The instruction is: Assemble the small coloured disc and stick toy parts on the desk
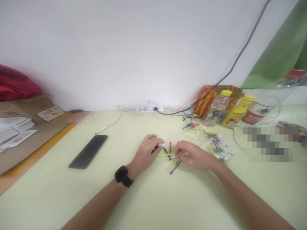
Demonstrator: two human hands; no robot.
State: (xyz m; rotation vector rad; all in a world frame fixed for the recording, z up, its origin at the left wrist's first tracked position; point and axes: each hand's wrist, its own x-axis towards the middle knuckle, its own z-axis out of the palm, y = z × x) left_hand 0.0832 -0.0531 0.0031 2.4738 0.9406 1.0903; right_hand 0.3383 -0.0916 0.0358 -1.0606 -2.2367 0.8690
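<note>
My left hand (148,151), with a ring and a black watch on its wrist, is closed with a small white piece (162,145) at its fingertips. What the piece is I cannot make out. My right hand (192,155) is pinched just to the right, its fingertips at a thin white stick (171,157); whether it grips the stick is unclear. Between the hands lie small plastic arrows: a red arrow (170,147), a black arrow (167,154) and a green stick (161,155). Nearer me are a blue arrow (175,167) and a yellow one (171,166).
Right of my hands lie small clear bags of coloured arrows (219,148). Behind them stand bottles (217,108) and a red-and-yellow bag (203,102). A black phone-like slab (88,151) lies left. A power strip (148,107) with cables sits by the wall; a cardboard box (31,108) is far left.
</note>
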